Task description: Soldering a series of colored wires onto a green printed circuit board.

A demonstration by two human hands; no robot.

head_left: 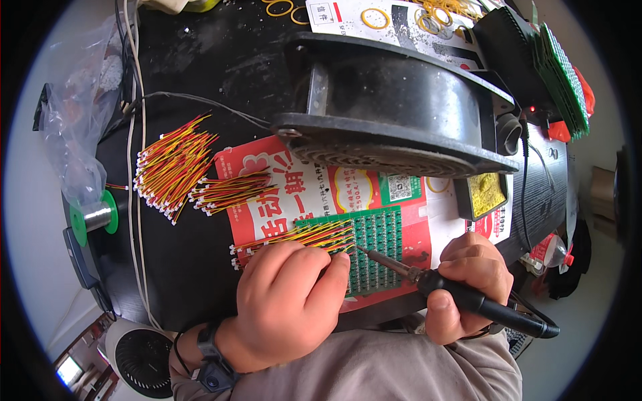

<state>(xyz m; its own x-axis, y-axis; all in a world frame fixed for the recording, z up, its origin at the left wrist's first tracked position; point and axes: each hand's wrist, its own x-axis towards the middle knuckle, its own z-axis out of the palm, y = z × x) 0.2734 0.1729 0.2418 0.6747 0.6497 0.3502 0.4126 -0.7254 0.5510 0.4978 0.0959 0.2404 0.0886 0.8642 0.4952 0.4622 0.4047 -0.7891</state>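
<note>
A green circuit board panel (378,267) with rows of small pads lies on a red and white printed sheet (418,234). Red, yellow and black wires (314,234) with white connectors stretch across its left part. My left hand (287,304) rests over the board's lower left, fingers curled and pinched around a wire near the iron's tip; the grip itself is partly hidden. A black-handled soldering iron (498,314) is held in my right hand (475,267), its tip pointing left and meeting the board area beside the wire ends.
A large black fan (401,90) stands just beyond the board. Loose wire bundles (175,167) lie to the left, near a green solder spool (93,217) and white cables (134,200). At right sit a tray of yellow sponge (487,194) and stacked green boards (560,83).
</note>
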